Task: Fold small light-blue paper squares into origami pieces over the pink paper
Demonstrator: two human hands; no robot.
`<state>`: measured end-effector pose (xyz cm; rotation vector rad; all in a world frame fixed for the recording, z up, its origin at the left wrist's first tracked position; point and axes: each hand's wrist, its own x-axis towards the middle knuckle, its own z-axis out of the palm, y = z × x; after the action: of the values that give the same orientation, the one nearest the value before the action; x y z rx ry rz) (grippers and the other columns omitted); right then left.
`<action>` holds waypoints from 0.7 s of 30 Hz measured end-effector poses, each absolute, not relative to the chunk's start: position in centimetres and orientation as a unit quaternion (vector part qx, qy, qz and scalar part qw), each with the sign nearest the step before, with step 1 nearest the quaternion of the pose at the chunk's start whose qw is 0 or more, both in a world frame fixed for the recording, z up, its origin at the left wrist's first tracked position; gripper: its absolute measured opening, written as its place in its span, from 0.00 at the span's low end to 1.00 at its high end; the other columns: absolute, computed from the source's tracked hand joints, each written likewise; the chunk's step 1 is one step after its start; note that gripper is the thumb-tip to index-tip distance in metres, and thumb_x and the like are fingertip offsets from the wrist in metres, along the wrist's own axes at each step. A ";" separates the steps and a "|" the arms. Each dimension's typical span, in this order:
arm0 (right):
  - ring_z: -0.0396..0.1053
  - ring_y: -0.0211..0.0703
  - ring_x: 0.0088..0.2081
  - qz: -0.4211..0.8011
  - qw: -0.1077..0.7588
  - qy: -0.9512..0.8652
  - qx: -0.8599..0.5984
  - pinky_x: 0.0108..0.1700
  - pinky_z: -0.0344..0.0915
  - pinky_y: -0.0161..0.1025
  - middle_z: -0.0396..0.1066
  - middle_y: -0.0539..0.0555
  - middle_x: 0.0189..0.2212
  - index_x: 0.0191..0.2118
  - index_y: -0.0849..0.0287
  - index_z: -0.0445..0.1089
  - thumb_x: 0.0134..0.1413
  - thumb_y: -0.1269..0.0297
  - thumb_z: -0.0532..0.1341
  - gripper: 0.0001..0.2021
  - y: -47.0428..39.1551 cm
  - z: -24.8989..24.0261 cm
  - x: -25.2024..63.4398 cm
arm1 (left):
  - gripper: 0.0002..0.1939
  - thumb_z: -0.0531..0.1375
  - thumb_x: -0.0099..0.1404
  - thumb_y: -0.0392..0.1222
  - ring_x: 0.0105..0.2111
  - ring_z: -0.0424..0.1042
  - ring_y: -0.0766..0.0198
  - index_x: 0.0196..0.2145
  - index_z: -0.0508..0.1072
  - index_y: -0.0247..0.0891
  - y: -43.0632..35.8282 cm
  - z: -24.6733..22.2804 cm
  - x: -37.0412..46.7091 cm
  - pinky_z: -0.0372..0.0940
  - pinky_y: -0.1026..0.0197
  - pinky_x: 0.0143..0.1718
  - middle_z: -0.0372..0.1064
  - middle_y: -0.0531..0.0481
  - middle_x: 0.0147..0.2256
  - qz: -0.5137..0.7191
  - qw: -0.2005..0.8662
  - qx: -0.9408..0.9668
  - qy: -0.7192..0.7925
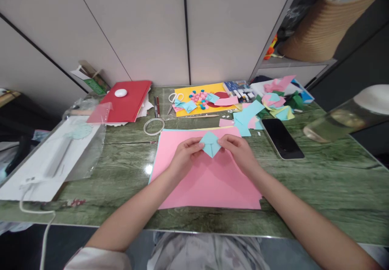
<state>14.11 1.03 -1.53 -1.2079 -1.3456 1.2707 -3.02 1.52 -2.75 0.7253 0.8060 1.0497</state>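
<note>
Green wood-grained tabletop (319,197) runs up to pale panels (146,27), lit by a small glare at the left. Over it, the left hand (186,154) pinches one side corner of a folded blue paper (210,143) between thumb and fingers, and the right hand (240,150) pinches the opposite side corner the same way. Held from both sides like that, the little piece is probably easier to steady, with its creased face left open to view. It's a diamond, one corner pointing away from the person and one back toward the body; its long axis seems to run between those two, though the sides are nearly even. The paper is above the far part of the stacked pink sheets (209,189), which likely serve as a smooth work pad.

Farther out, a tape roll (154,134) lies flat to the left and a dark-screened phone (282,138) to the right, both perhaps set aside within reach. Beyond are white-handled scissors (179,97), the yellow sheet (188,90) with paper bits on it, and a red folder (129,100) bearing a white case (120,93)
</note>
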 end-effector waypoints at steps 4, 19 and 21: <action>0.62 0.37 0.27 0.536 0.429 -0.565 -0.458 0.32 0.58 0.34 0.65 0.48 0.24 0.27 0.60 0.67 0.46 0.63 0.61 0.06 1.2 -1.7 14.1 | 0.08 0.65 0.48 0.34 0.29 0.71 0.65 0.30 0.76 0.33 1.7 -2.8 -3.3 0.63 0.62 0.35 0.74 0.47 0.29 0.463 0.726 0.335 0.383; 0.61 0.37 0.27 0.521 0.386 -0.598 -0.472 0.32 0.57 0.35 0.66 0.49 0.23 0.25 0.61 0.69 0.49 0.59 0.59 0.11 1.0 -1.9 14.1 | 0.11 0.65 0.47 0.34 0.31 0.70 0.64 0.32 0.76 0.33 1.4 -2.6 -3.2 0.62 0.60 0.37 0.74 0.47 0.32 0.471 0.702 0.361 0.394; 0.61 0.37 0.26 0.518 0.391 -0.586 -0.486 0.31 0.57 0.35 0.66 0.49 0.21 0.23 0.61 0.69 0.48 0.58 0.59 0.12 1.2 -2.0 14.2 | 0.11 0.65 0.47 0.33 0.32 0.70 0.63 0.32 0.76 0.33 1.5 -2.7 -3.3 0.62 0.59 0.38 0.74 0.47 0.32 0.479 0.703 0.350 0.392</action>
<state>14.22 1.18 -2.03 -1.2337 -1.4897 1.3150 -3.25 1.46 -2.70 0.7796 0.8723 1.0670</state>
